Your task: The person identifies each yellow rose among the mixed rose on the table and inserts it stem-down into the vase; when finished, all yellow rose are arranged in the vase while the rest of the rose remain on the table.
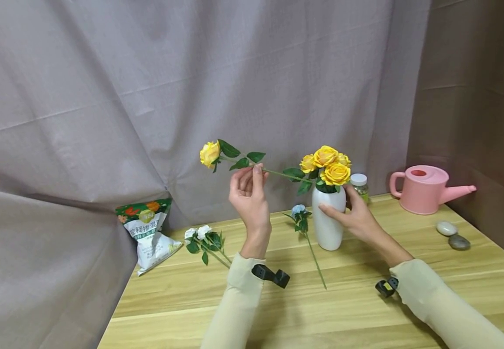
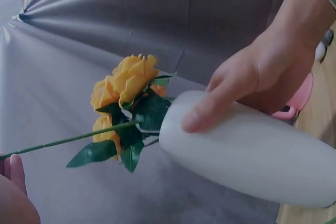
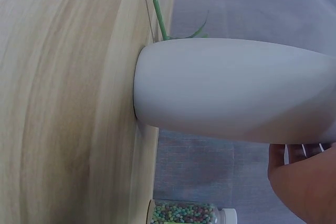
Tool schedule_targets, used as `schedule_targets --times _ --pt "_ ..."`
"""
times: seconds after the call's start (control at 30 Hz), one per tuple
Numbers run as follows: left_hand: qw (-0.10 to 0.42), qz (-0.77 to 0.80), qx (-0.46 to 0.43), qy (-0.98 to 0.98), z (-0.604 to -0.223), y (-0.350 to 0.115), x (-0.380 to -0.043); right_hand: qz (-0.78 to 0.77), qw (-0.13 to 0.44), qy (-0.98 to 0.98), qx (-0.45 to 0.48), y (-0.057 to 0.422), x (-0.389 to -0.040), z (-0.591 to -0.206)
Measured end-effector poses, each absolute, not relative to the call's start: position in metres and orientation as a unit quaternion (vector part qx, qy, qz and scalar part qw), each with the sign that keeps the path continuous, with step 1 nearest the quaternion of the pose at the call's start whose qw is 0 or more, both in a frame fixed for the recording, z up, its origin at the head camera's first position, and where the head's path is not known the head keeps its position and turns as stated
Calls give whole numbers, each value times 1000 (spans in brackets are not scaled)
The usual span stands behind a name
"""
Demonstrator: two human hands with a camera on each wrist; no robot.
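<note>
My left hand [image 1: 252,196] is raised left of the vase and pinches the green stem of a single yellow rose [image 1: 210,154]. The bloom points left; the stem's other end reaches the flowers at the vase mouth, where leaves make it hard to tell where it ends. A white vase [image 1: 329,223] stands upright on the table, holding several yellow roses [image 1: 332,165]. Around its upper right side, my right hand [image 1: 356,215] grips it, thumb across the front, as the left wrist view also shows with the vase [image 2: 236,150]. A blue flower [image 1: 300,218] lies just left of the vase.
White flowers [image 1: 201,235] lie left on the wooden table [image 1: 321,320], beside a seed-or-soil style printed bag [image 1: 149,237]. Behind the vase stands a white-capped jar [image 3: 184,212] of coloured beads. A pink watering can [image 1: 424,191] and two stones [image 1: 459,242] sit at right.
</note>
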State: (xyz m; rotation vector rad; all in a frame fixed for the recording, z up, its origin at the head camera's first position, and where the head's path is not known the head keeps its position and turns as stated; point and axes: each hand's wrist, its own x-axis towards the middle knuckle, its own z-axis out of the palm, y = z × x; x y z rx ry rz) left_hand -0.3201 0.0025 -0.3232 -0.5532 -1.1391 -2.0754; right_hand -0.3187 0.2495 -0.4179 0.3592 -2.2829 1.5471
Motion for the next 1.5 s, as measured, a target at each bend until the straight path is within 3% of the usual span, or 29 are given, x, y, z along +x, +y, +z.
schedule_targets --times 0.33,1.1,1.5 --pt "355 -786 -217 -457 -318 17 -319 548 178 -807 128 250 -318 -416" --pt "297 -712 -189 -608 -367 75 -322 530 193 -816 128 249 -318 -419" --pt "273 -665 -195 -667 -377 75 -325 525 201 -816 138 249 -317 -419"
